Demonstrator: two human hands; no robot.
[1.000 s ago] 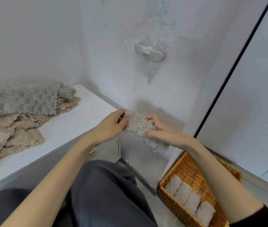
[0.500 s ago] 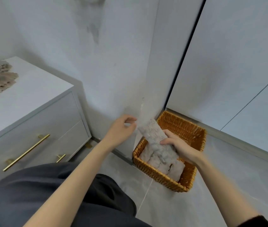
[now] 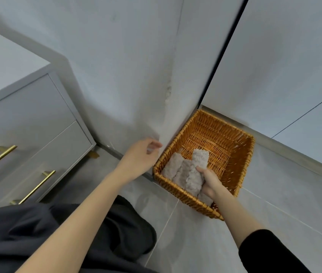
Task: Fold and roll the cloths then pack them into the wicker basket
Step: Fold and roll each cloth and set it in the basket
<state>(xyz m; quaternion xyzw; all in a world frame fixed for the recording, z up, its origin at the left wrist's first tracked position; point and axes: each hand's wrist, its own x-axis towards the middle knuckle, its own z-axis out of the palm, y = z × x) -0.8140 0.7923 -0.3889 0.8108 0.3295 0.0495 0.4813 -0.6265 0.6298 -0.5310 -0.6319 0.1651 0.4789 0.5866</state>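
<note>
Right hand (image 3: 212,184) is gripping a rolled cloth (image 3: 197,170), fingers wrapped around it, lowering it beside other rolls (image 3: 173,167) packed tight at the basket's (image 3: 243,162) seven o'clock corner; left hand (image 3: 140,156) is hovering loose, empty

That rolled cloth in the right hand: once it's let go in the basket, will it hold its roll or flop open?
The rolled cloth looks soft and fluffy, so probably light and squashy under the right hand. It may loosen unsupported, but wedged against the packed rolls and the wicker basket wall it likely keeps shape.
</note>
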